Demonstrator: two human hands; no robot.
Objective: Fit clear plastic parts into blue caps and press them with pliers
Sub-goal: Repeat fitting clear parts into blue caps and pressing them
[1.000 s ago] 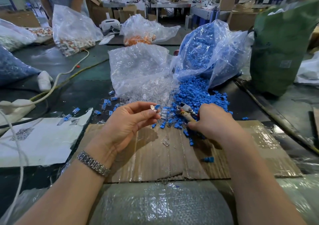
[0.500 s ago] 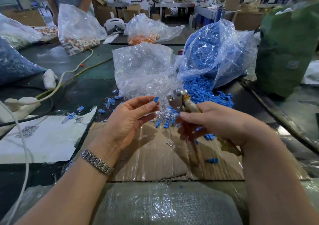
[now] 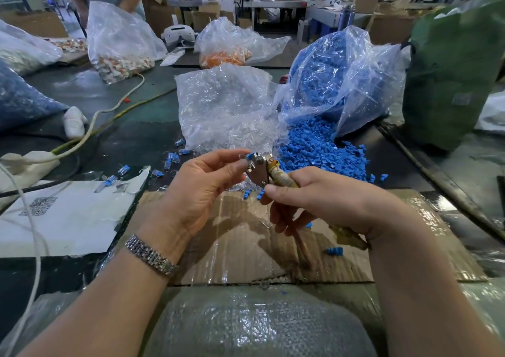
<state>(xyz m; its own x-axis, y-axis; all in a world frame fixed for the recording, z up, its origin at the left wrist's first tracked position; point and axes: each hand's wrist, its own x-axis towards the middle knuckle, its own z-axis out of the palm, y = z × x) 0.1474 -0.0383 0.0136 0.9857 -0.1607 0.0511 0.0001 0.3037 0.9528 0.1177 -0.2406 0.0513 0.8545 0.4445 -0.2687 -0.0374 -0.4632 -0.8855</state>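
Note:
My left hand (image 3: 202, 184) pinches a small blue cap with a clear part (image 3: 248, 157) between thumb and fingertips, right at the metal jaws of the pliers (image 3: 259, 166). My right hand (image 3: 322, 200) grips the pliers by their worn yellow handles, above a sheet of cardboard (image 3: 235, 244). Behind the hands lie a spilled pile of blue caps (image 3: 319, 151) from an open bag (image 3: 336, 77) and a clear bag of clear plastic parts (image 3: 226, 110).
Assembled pieces (image 3: 123, 170) are scattered on the dark table to the left, near white paper (image 3: 60, 217) and a white cable (image 3: 109, 110). A green sack (image 3: 453, 77) stands at the right. More bags and a person stand at the back.
My right hand lifted the pliers off the blue pile and brought the jaws up to the cap held by my left hand. The two now meet.

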